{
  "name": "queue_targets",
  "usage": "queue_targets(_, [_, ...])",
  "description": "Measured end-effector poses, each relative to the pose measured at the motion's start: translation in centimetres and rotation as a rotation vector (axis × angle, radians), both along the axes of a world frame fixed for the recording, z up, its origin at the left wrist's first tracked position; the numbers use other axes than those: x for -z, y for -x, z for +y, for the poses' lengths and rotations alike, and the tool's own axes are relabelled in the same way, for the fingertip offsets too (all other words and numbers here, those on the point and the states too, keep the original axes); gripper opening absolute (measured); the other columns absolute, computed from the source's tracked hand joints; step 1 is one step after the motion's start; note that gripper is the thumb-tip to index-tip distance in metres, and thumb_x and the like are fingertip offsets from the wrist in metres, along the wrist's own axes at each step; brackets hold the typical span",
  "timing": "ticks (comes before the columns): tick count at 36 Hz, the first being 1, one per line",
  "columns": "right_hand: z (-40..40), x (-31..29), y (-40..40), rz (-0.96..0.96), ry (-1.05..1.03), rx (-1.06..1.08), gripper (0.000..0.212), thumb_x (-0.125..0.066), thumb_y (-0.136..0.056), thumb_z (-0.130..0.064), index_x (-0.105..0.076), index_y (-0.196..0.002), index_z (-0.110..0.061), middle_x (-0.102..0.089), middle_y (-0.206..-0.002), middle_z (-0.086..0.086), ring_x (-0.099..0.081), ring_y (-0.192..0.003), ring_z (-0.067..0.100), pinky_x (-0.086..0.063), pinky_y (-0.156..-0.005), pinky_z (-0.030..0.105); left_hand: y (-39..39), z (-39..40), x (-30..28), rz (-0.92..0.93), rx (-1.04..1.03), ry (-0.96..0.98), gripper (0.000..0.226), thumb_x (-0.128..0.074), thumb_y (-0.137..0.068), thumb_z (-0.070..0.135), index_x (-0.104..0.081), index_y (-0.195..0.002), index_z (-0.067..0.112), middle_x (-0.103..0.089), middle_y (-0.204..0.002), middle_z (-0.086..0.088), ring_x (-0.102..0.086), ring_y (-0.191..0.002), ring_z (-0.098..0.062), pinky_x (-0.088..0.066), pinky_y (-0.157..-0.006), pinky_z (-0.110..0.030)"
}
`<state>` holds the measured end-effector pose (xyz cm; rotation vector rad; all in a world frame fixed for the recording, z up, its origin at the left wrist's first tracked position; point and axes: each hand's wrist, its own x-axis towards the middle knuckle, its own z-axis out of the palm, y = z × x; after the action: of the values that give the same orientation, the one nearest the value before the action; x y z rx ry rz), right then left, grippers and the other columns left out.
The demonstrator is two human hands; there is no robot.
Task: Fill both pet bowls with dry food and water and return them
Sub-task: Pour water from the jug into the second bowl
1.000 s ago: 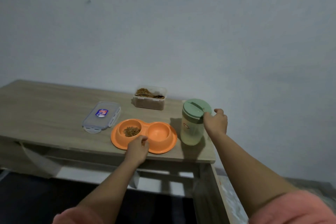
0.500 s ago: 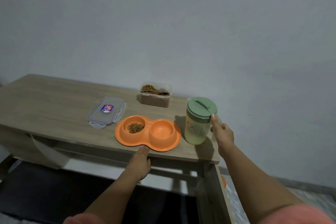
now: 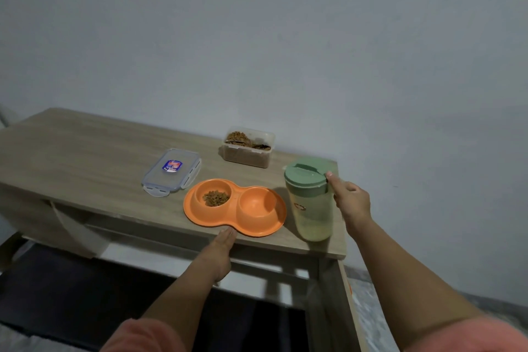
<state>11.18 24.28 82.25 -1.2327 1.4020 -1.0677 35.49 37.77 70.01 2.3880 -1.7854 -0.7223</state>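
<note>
Our left hand has come off the bowl: a second ago it rested on the near rim between the two wells, and now it lies flat with straight fingers at the table edge, its fingertips just touching or just short of the rim, holding nothing. Our right hand has shifted on the jug as well; a second ago it was wrapped round the side below the green lid, and now one finger or the thumb presses the lid's edge while the rest curl behind the jug, at what may be a handle, though we cannot see whether they close on it. The jug stands upright on the table, just right of the bowl and apart from it. The bowl sits near the front edge with kibble in its left well and its right well looking dry. We judge the food half done and the water half about to begin: the hand at the lid suggests opening the spout or getting a hold to lift and pour. The food tub stands open at the back, with its cover lying flat left of it.
</note>
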Motion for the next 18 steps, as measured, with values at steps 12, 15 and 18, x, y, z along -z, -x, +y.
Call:
queue_targets(12, [-0.7, -2.9, -0.9, 0.446, 0.105, -0.171, 0.061, -0.067, -0.058, -0.075, -0.051, -0.063, -0.016, -0.052, -0.069, -0.001, -0.051, -0.072, 0.019, -0.041, -0.064, 0.033, 0.4, 0.2, 0.0, -0.015, 0.010, -0.007, 0.075, -0.035, -0.094, -0.004, 0.004, -0.155, 0.016, 0.015, -0.162, 0.002, 0.012, -0.150, -0.013, -0.004, -0.120, -0.027])
queue_targets(15, [-0.5, -3.5, -1.5, 0.538, 0.123, -0.202, 0.057, -0.066, -0.060, -0.076, -0.037, -0.056, -0.027, -0.044, -0.065, -0.009, -0.047, -0.074, 0.017, -0.035, -0.058, 0.026, 0.3, 0.1, 0.0, -0.015, 0.022, -0.022, 0.075, -0.035, -0.094, -0.004, 0.005, -0.155, 0.014, 0.015, -0.162, 0.000, 0.013, -0.150, -0.015, -0.004, -0.121, -0.028])
queue_targets(18, [-0.2, -3.8, -2.2, 0.646, 0.151, -0.234, 0.056, -0.064, -0.064, -0.075, -0.037, -0.057, -0.026, -0.040, -0.062, -0.011, -0.047, -0.074, 0.017, -0.032, -0.052, 0.026, 0.2, 0.1, -0.1, -0.007, 0.027, -0.036, 0.076, -0.035, -0.094, -0.004, 0.005, -0.155, 0.014, 0.016, -0.162, 0.001, 0.013, -0.150, -0.015, -0.003, -0.121, -0.028])
